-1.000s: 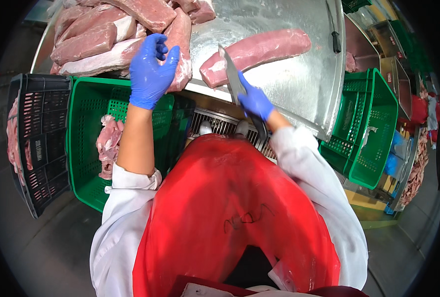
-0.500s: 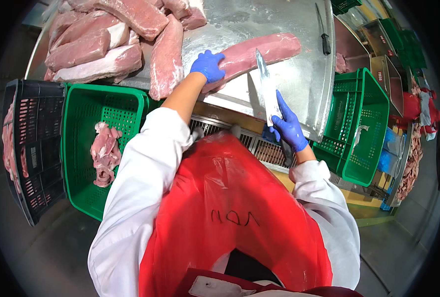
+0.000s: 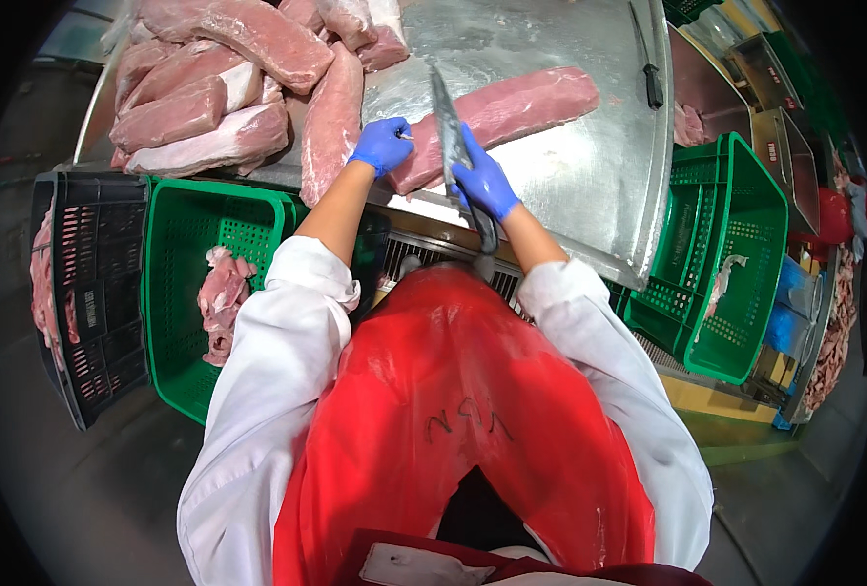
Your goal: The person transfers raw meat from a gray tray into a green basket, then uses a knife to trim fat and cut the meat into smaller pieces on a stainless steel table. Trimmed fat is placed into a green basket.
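A long pink pork loin (image 3: 526, 107) lies slantwise on the metal table, its near end toward me. At that end my left hand (image 3: 382, 146), in a blue glove, is closed in a pinch; a small pale bit shows at its fingertips, too small to name. My right hand (image 3: 485, 183), also in a blue glove, is wrapped round a knife (image 3: 443, 112). The knife's long blade points away from me and passes over the loin; whether it touches the meat I cannot tell. Its dark handle comes out below the hand.
Several pork loins (image 3: 185, 107) are piled at the table's (image 3: 590, 195) far left. Another knife (image 3: 652, 88) lies by the right edge. Below left stand a green crate (image 3: 160, 322) with meat trimmings and a black crate (image 3: 92, 254). A second green crate (image 3: 717, 342) stands at right.
My right hand has brought the knife leftward, over the loin's near end. My left hand has drawn back slightly from atop the loin, its spread fingers now closed in a pinch.
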Demonstrator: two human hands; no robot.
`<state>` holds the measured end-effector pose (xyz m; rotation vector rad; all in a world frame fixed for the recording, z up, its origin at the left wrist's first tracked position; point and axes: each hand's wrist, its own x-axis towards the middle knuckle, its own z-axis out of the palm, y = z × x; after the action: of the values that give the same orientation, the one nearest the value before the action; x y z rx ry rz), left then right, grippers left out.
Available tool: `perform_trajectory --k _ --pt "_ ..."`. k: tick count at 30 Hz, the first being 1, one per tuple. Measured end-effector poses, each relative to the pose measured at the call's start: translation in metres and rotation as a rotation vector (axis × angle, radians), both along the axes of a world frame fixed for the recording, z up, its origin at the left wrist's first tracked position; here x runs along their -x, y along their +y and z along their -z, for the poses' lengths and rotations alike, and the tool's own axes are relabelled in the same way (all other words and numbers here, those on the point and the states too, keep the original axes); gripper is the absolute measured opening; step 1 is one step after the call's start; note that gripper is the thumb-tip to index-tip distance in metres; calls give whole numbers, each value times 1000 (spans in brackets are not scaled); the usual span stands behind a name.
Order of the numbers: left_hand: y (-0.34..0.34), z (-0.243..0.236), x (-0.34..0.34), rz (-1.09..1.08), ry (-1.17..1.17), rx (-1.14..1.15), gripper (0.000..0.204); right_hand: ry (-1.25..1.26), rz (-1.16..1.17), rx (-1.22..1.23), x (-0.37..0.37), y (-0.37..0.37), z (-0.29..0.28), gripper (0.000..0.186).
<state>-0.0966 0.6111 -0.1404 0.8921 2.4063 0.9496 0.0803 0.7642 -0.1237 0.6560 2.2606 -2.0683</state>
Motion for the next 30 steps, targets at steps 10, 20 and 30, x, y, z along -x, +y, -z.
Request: perform_trajectory --k 10,20,30 --pt "-5 -27 -5 -71 92 84 20 -314 -442 121 -61 -10 -59 82" --pt "-245 -175 14 -337 265 77 31 -139 -263 257 -66 39 -54 74" --pt "55 -71 -67 281 489 366 95 -343 71 -756 51 133 14 80"
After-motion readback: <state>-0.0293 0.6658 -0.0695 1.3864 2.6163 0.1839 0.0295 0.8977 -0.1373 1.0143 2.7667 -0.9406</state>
